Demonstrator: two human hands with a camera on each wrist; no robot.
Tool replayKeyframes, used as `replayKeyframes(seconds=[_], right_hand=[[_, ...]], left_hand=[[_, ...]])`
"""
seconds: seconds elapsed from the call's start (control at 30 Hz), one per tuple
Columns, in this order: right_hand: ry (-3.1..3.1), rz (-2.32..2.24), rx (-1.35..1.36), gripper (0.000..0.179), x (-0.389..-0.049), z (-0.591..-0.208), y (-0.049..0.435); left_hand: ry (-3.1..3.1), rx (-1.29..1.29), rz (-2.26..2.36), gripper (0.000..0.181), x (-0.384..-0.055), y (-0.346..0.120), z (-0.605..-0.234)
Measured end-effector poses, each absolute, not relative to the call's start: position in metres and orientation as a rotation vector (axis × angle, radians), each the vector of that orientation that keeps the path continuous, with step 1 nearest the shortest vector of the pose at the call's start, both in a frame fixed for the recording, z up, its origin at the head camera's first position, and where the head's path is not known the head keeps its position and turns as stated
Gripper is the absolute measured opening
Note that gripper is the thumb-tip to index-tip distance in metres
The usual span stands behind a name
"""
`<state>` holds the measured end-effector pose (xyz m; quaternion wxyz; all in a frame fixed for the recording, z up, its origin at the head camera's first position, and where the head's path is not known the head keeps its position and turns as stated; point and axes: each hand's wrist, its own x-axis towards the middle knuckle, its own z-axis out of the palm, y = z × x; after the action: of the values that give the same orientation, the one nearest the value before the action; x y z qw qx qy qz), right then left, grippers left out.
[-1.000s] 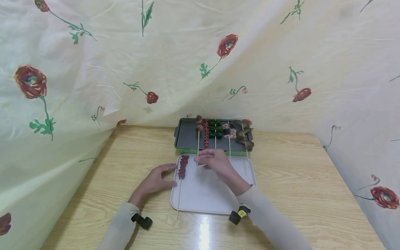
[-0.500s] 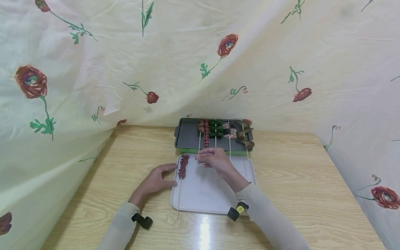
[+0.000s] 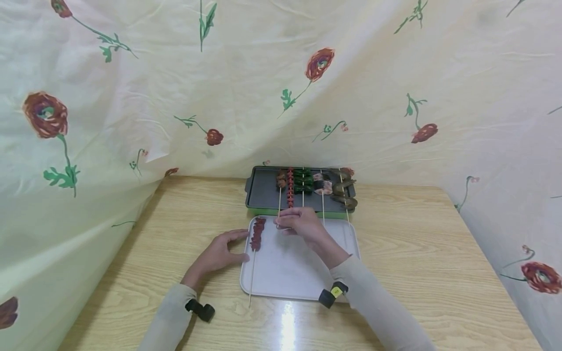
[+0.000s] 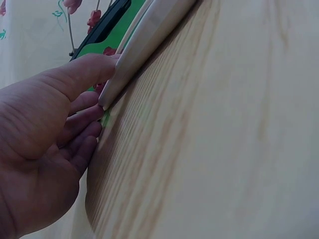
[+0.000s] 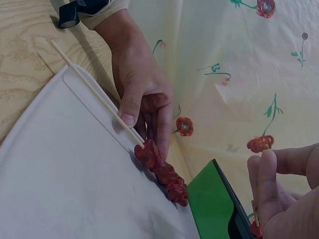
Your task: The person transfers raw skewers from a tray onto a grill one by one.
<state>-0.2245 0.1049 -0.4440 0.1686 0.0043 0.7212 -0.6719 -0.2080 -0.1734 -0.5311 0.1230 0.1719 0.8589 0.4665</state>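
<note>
My right hand (image 3: 304,226) pinches the bare lower stick of a skewer of brown chunks (image 3: 281,180). Those chunks are at the grill pan (image 3: 261,196), left of a thin skewer of small red pieces (image 3: 290,187). At the left edge of the white tray (image 3: 290,275) is my left hand (image 3: 218,252), its thumb and fingers spread. In the left wrist view, that thumb touches the tray's rim (image 4: 144,40) and the other fingers are loosely bent beside it. A skewer of dark red meat (image 5: 159,172) lies along the tray's left side, its stick overhanging the front edge.
The dark pan with a green side stands behind the tray, against the flowered cloth (image 3: 246,97). Further right in it lie a green vegetable skewer (image 3: 303,181), a pink-and-black skewer (image 3: 322,184) and a shrimp-like skewer (image 3: 344,190). Wooden table (image 3: 404,243) extends on both sides.
The brown-chunk skewer came down from above the pan's back edge to beside the thin red skewer, then shifted very slightly left. My left hand stayed at the tray's edge.
</note>
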Motion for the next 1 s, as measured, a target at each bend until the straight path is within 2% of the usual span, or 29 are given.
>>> replayKeyframes(seconds=[0.37, 1.0], right_hand=[[2.099, -1.844, 0.008, 0.027, -0.224, -0.443, 0.108], [2.161, -1.736, -0.037, 0.040, -0.202, -0.445, 0.112]], left_hand=[[2.508, 0.497, 1.359, 0.069, -0.207, -0.173, -0.530], [2.517, 0.522, 1.357, 0.069, -0.208, -0.174, -0.531]])
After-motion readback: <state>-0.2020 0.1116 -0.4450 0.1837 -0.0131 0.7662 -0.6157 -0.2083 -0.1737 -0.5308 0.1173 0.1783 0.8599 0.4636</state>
